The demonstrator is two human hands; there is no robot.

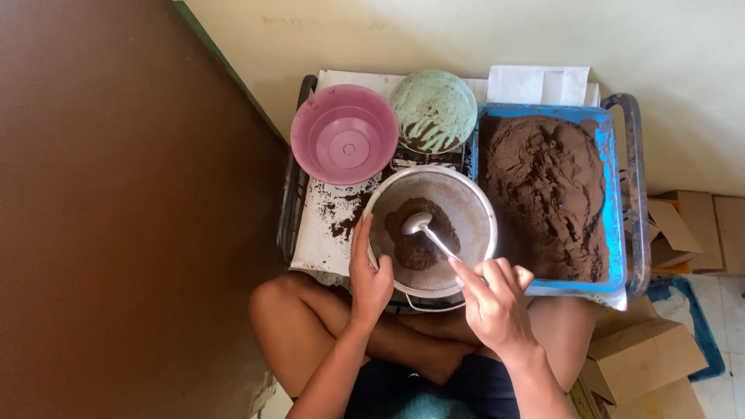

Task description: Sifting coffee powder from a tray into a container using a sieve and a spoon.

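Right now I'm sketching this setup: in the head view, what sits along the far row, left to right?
Pink bowl → green bowl → blue tray heaped with brown powder. Nearer sits the round sieve, the left hand on its rim, the right hand holding a spoon.

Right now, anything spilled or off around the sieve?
Yes. Brown powder lies scattered on the white paper left of the round sieve, below the pink bowl. The green bowl is smeared with it. The left hand steadies the sieve rim; the right hand holds a spoon in the powder.
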